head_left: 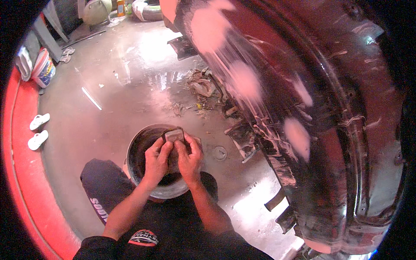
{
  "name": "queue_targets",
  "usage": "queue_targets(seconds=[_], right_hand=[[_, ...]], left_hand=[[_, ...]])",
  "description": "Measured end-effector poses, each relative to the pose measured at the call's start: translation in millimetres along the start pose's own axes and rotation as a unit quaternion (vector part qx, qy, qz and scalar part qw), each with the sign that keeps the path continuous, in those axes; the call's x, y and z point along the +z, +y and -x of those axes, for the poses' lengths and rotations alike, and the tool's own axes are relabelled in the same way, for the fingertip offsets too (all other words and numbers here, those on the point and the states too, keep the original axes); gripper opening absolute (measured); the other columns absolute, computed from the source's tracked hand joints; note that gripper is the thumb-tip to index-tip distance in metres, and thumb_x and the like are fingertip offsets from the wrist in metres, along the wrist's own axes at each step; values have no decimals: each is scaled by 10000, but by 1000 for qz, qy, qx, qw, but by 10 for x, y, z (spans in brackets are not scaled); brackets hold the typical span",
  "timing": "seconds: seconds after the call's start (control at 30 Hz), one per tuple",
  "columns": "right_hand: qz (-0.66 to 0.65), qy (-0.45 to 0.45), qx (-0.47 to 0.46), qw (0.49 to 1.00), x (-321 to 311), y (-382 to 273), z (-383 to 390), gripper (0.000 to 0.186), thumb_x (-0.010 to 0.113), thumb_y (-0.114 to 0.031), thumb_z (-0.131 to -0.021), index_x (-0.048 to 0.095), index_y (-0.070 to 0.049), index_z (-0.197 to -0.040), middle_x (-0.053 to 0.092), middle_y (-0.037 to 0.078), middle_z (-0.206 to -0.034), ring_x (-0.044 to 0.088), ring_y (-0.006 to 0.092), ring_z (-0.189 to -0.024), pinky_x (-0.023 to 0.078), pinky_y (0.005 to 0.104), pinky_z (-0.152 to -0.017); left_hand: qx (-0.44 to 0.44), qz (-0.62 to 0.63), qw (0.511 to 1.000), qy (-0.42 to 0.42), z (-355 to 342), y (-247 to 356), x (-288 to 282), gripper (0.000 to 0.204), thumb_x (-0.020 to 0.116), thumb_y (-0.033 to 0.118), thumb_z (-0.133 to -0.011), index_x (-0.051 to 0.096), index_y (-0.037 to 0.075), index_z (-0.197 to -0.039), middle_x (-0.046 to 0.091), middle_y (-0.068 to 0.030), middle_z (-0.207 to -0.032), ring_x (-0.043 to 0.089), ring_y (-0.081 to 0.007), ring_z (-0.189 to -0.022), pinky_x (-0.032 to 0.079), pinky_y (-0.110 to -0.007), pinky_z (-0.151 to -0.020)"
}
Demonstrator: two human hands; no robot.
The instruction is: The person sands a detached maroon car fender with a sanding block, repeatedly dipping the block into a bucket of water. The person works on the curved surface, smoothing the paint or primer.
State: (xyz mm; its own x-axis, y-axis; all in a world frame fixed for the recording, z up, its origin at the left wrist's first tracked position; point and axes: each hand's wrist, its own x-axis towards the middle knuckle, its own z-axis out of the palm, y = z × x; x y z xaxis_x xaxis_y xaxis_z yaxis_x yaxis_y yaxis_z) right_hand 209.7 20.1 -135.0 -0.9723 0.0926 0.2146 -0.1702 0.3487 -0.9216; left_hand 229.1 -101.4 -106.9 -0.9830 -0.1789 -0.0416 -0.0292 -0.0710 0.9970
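Handling and Appearance Notes, Left to Right

Far left: a bright red curved strip (24,186) borders the shiny grey floor (108,130). A pair of white open sandals (39,121) lies just beside the strip.

Centre: a round, grey-rimmed, dark-interior basin (173,191) sits between the person's knees; its support cannot be seen. The left hand (156,159) is clamped on the left side of a small rectangular block with a pale grey face and dark edges (174,135). The block is above the basin, toward its far rim.

Handling: the block is likely light and fairly stiff, perhaps with slight give. If wet, it may be slippery. Take hold at the two side edges, thumbs on the near face and fingers supporting behind. Breakage appears unlikely.

Appearance: flat face, rounded corners, darker border along the top and sides. The exact material cannot be determined.

The right hand (190,157) is clamped on the block's right side. The two hands are close together, with the block between them.

Far right: a large, curved, glossy dark red panel (325,182) with pale pink smooth patches (248,81) stands well apart from the hands
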Motion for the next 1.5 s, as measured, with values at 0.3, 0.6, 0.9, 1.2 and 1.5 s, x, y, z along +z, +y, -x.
queue_targets(seconds=[0.3, 0.6, 0.9, 1.2, 1.5], right_hand=[[220, -73, -210, 950, -264, -498, 105, 754, 684, -142, -820, 379, -29, -1501, 388, 304, -1417, 430, 489, -1275, 370, 551, -1075], [352, 75, -239, 902, -1101, -1177, 7, 561, 724, -115, -845, 561, -4, -1370, 478, 249, -1332, 487, 410, -1211, 423, 470, -1022], [552, 165, -311, 756, -2339, -1828, 525, 513, 714, -166, -891, 568, 6, -1352, 521, 295, -1337, 549, 464, -1144, 455, 531, -964], [627, 112, -326, 698, -2520, -2062, 292, 504, 726, -103, -877, 586, -93, -1361, 497, 273, -1390, 535, 450, -1183, 458, 520, -963], [660, 46, -356, 660, -2310, -2049, -106, 599, 765, -49, -814, 564, -134, -1372, 479, 309, -1379, 534, 452, -1185, 476, 523, -940]], left_hand=[[-83, 46, 990, -104, -132, 309, -51, 368, 557, 213, -1014, 519, -25, -1293, 616, -135, -1233, 567, -197, -1154, 444, -329, -999], [229, -90, 968, -52, -290, 1045, 436, 394, 556, 270, -994, 556, -30, -1250, 628, -236, -1160, 589, -292, -1126, 459, -395, -968], [667, -187, 703, -161, -338, 1633, 2011, 671, 514, 431, -950, 403, 45, -1488, 382, -153, -1562, 300, -340, -1476, 198, -487, -1207], [640, -202, 740, 37, -1541, 1602, 1598, 670, 623, 367, -900, 438, 72, -1472, 389, -161, -1551, 332, -362, -1453, 265, -502, -1185], [488, -49, 867, 91, -1379, 1228, 1802, 803, 603, 377, -934, 264, -50, -1523, 232, -314, -1574, 176, -475, -1482, 146, -538, -1210]])
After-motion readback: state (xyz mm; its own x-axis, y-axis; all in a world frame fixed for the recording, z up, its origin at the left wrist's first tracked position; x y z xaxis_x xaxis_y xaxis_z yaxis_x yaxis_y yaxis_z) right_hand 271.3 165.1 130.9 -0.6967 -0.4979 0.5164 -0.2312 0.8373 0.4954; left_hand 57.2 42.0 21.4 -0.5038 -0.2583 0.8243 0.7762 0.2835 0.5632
